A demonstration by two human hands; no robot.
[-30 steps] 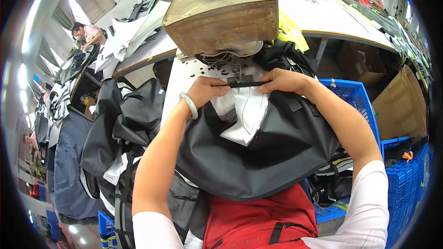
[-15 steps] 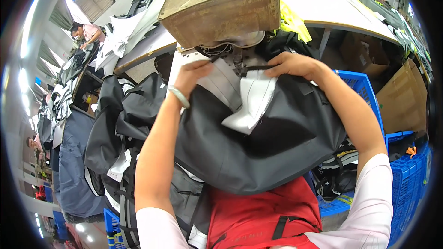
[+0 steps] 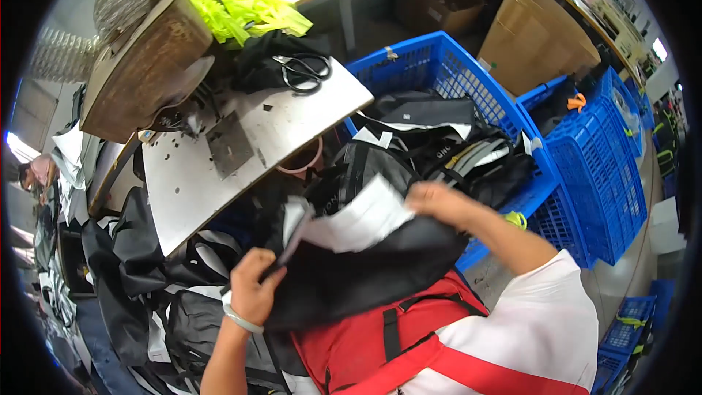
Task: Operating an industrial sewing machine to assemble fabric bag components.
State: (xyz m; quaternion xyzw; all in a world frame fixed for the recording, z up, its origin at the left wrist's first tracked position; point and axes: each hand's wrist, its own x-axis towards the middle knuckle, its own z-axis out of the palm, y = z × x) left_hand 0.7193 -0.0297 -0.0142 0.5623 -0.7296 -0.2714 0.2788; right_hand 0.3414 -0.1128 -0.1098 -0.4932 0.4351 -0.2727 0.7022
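Observation:
A large black fabric piece (image 3: 351,278) with a white underside (image 3: 362,219) hangs over my lap, away from the sewing table. My left hand (image 3: 252,285) is closed on its left edge, by a dark strip. At the right end, my right hand (image 3: 442,205) grips the white side of the fabric; it is blurred by motion. Left of both hands stands a worn, rusty sewing machine (image 3: 142,66) on a white sewing table (image 3: 172,208). Black-handled scissors (image 3: 301,73) lie at that table's far edge, beside dark cloth.
Right of the table, a blue plastic crate (image 3: 468,66) holds black and grey bag parts (image 3: 431,117). More blue crates (image 3: 599,168) and a cardboard box (image 3: 537,36) stand beyond. Neon yellow fabric (image 3: 248,11) lies behind the machine. Black pieces (image 3: 135,249) are heaped at my left.
The view has swung right. Both hands have drawn the black fabric piece back from the sewing machine toward my body, and its white underside is now stretched between them.

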